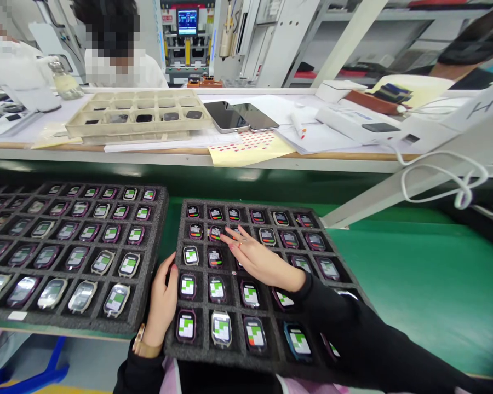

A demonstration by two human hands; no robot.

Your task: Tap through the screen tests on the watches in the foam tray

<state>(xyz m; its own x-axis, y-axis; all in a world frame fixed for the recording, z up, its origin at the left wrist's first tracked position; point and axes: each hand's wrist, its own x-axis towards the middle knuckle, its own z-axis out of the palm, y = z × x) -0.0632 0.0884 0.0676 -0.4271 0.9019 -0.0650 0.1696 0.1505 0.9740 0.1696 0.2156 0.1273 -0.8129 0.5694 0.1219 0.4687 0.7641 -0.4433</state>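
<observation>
A dark grey foam tray [170, 347] lies in front of me, its square pockets holding several smartwatches with lit screens. My left hand [163, 298] grips the tray's left side, with thumb and a finger along the edge. Over the tray's middle, my right hand [257, 260] has its fingers stretched out and apart, holding nothing. Its fingertips are at a smartwatch [216, 233] in the second row from the back; whether they press the screen I cannot tell. That watch shows a dark screen with text. Nearer watches, such as a silver-rimmed smartwatch [221, 328], show green and white blocks. My right forearm hides some pockets.
A second foam tray [161, 219] of watches sits to the left. Green mat [411, 273] extends to the right, below a slanted white post [378, 189]. A raised shelf behind holds a beige divided tray [139, 101], two phones [254, 116] and papers. People are beyond it.
</observation>
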